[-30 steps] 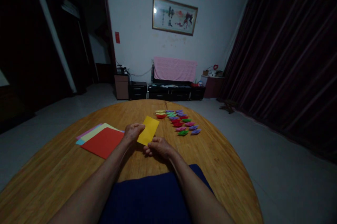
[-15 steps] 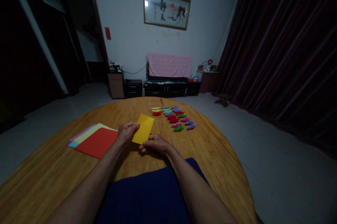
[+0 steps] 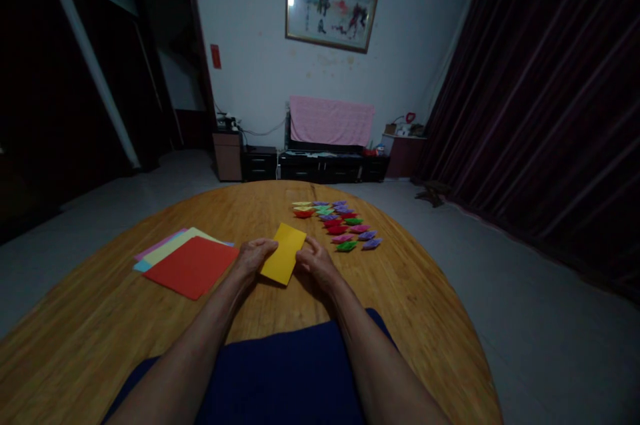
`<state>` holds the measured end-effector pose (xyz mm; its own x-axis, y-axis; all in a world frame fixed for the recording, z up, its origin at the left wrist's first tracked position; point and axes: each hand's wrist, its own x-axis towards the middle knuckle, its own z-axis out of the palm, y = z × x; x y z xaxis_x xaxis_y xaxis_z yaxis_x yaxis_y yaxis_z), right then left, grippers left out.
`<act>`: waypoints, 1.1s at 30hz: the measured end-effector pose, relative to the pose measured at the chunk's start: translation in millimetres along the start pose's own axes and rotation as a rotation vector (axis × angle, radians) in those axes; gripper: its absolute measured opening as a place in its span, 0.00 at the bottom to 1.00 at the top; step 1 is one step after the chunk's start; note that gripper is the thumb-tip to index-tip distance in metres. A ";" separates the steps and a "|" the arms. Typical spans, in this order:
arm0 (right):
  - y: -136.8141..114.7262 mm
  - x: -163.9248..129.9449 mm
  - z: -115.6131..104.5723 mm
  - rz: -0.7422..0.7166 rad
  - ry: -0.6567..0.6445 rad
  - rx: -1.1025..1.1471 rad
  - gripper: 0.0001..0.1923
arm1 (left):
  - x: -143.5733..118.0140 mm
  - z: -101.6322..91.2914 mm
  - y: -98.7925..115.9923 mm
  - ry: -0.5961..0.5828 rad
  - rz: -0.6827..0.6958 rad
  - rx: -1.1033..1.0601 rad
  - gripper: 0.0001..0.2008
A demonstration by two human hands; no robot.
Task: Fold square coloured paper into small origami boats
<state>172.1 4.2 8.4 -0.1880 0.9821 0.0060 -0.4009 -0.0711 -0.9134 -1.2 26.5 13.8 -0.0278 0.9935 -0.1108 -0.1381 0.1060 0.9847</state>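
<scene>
Because the yellow paper (image 3: 284, 255) is gripped at two opposite edges, its upper face is left largely uncovered, and it is presumably steadied against twisting. The left edge is held by the left hand (image 3: 254, 256), with the thumb laid on the upper face; the right edge is pinched by the right hand (image 3: 319, 261). The fingers of both hands are closed narrowly on the paper. The paper is positioned above the near-middle part of the round wooden surface (image 3: 410, 318); whether its lower edge is in contact with the wood cannot be told.

Loose sheets are fanned to the left, topped by a red sheet (image 3: 193, 268), probably so that single colours can be reached. Small folded paper pieces (image 3: 346, 247) are arranged in slanting rows at the far right, apparently to be clear of the hands. The near edge is bordered by dark blue cloth (image 3: 285, 378).

Beyond, a low black cabinet (image 3: 320, 172) is placed against the wall, below a pink cloth (image 3: 331, 120) and a framed picture (image 3: 331, 10). The right side is closed off by a dark curtain (image 3: 525, 78). The room is dimly lit.
</scene>
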 end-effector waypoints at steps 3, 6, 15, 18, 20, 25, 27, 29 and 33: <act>2.5 4.5 -0.1 -0.137 0.112 -0.121 0.30 | 2.8 -0.8 -5.4 0.019 0.009 -0.067 0.16; 9.2 6.3 -0.4 -0.235 0.029 -0.274 0.22 | 4.9 -2.5 -7.0 0.102 0.023 -0.141 0.15; 11.7 6.2 -2.7 -0.484 0.001 -0.702 0.16 | 6.7 5.2 -7.0 0.130 -0.062 -0.334 0.08; 8.7 6.2 -3.3 -0.505 0.012 -0.690 0.17 | 7.1 7.7 -8.4 0.124 -0.101 -0.385 0.05; 8.2 6.7 -4.3 -0.532 0.022 -0.693 0.17 | 7.5 8.4 -10.3 0.136 -0.102 -0.390 0.05; 9.4 7.6 -7.5 -0.664 0.067 -0.862 0.13 | 8.3 8.4 -15.1 0.215 -0.085 -0.341 0.06; 11.3 7.3 -7.8 -0.726 0.040 -0.935 0.14 | 8.6 8.0 -16.2 0.235 -0.075 -0.331 0.06; 13.8 7.1 -7.4 -0.787 0.013 -0.978 0.15 | 8.7 7.6 -16.6 0.248 -0.066 -0.321 0.07; 15.9 7.0 -6.3 -0.873 -0.008 -1.032 0.14 | 8.4 6.9 -16.5 0.267 -0.078 -0.304 0.09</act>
<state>170.1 11.0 -8.7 -0.2264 0.6380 0.7360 0.4596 0.7362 -0.4967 7.7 33.3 -2.5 -0.2557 0.9328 -0.2541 -0.4347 0.1238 0.8920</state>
